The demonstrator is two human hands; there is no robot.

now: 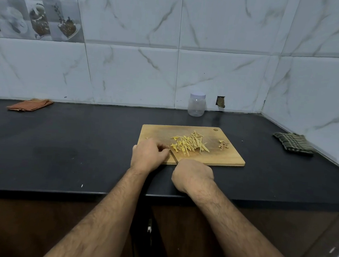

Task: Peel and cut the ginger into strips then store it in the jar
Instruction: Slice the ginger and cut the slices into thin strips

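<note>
On wooden board [230, 160], thin yellow ginger strips [189, 143]; right hand [192, 175] grip around knife [173, 157]; left hand [148, 154] grip curled, contents indiscernible.

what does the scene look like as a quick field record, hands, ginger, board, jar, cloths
left hand: fingers curled on the cutting board, what it pins is hidden
right hand: grips the knife
ginger strips: piled mid-board
peel scraps: right part of board
jar: by the wall, lid on, empty
cloths: orange cloth far left, dark checked cloth right
</note>
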